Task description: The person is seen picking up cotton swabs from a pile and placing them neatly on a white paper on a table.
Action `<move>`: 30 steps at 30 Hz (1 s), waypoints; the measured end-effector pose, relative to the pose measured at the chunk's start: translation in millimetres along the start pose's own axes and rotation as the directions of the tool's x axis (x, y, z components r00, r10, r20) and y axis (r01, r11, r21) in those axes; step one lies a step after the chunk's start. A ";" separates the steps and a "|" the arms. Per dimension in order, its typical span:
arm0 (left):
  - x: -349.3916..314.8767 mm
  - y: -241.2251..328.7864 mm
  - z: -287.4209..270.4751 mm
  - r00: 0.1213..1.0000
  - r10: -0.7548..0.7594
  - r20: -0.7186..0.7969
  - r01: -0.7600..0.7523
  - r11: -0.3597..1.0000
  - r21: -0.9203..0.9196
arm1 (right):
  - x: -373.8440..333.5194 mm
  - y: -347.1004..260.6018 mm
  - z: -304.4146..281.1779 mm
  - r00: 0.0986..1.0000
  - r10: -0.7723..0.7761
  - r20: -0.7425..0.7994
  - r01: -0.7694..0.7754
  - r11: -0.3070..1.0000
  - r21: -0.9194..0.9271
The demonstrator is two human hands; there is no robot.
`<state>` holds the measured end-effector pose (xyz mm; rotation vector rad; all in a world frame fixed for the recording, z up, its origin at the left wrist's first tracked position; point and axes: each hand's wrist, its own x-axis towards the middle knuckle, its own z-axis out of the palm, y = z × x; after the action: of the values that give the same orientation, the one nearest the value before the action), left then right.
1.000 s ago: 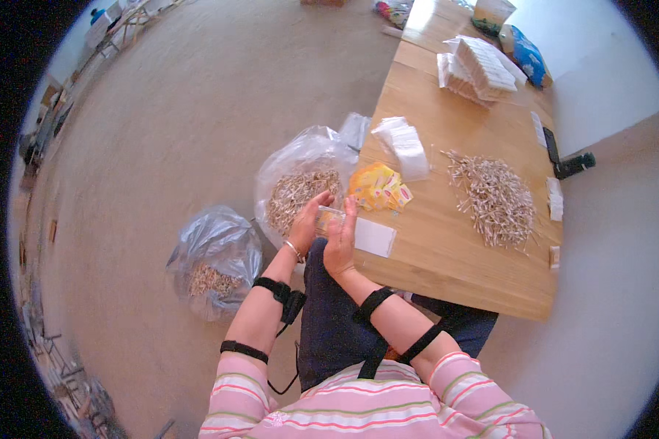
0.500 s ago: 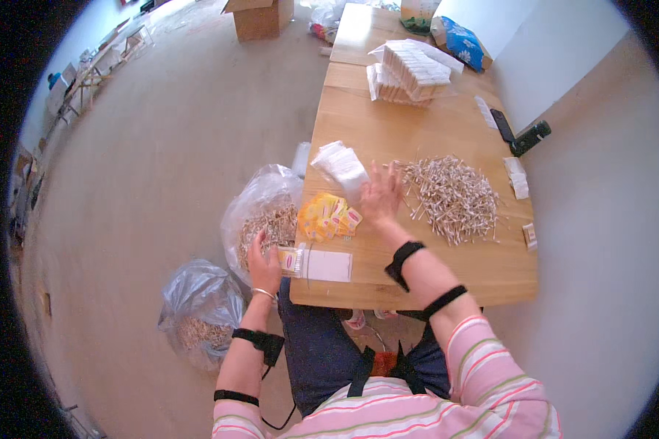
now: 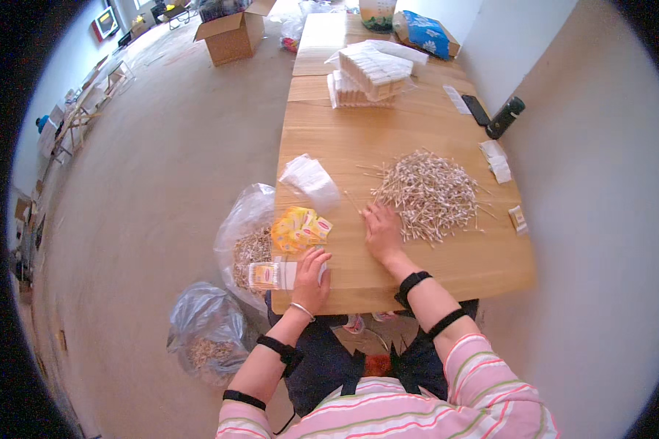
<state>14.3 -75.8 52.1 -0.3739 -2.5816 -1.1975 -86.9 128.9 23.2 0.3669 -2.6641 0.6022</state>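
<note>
My left hand (image 3: 313, 281) lies with fingers stretched out over the white bag end of a small clear packet of cotton swabs (image 3: 264, 276), which sticks out past the table's left edge. Just beyond it is a heap of yellow and orange label cards (image 3: 300, 228). Farther back rests a stack of clear-white plastic bags (image 3: 311, 178). My right hand (image 3: 383, 230) is down on the tabletop, fingers extended, at the near left edge of a large pile of loose cotton swabs (image 3: 430, 194). A few swabs lie apart from the pile near its fingertips.
The wooden table (image 3: 366, 282) meets a wall on the right. Packed swab bundles (image 3: 373, 73) are stacked toward the back. A black bottle (image 3: 505, 117) and a phone (image 3: 477, 110) stand by the wall. Swab-filled plastic bags (image 3: 209, 325) sit on the floor, left; a cardboard box (image 3: 228, 40) is beyond.
My left hand has shifted right, from the swab packet onto its white end. My right hand has come nearer to me, from beside the plastic bags to the pile's near edge.
</note>
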 end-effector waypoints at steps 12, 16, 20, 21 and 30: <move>-12.3 27.1 61.2 0.992 0.043 0.117 -0.056 0.992 0.111 | -89.5 6.0 -54.4 0.975 -0.127 0.183 0.023 0.875 0.483; -14.1 22.4 65.8 0.990 0.043 0.137 -0.051 0.997 0.055 | -93.6 34.7 -59.4 0.999 -0.007 0.042 -0.011 0.908 0.418; -17.0 19.3 64.9 0.991 0.038 0.130 -0.044 0.998 0.038 | -82.1 58.6 -69.3 0.993 0.099 -0.059 -0.074 0.942 0.327; -17.0 18.0 65.5 0.992 0.030 0.122 -0.034 0.999 0.031 | -79.1 60.1 -70.4 0.985 0.148 -0.087 -0.122 0.960 0.251; -13.7 18.1 67.5 0.992 0.006 0.123 -0.013 0.998 0.053 | -78.4 6.4 -49.8 0.978 0.201 -0.061 -0.207 0.973 -0.102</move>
<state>24.2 -14.1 18.0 -0.4614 -2.7065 -1.1320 -3.8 170.2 29.5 0.0462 -2.6910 0.5165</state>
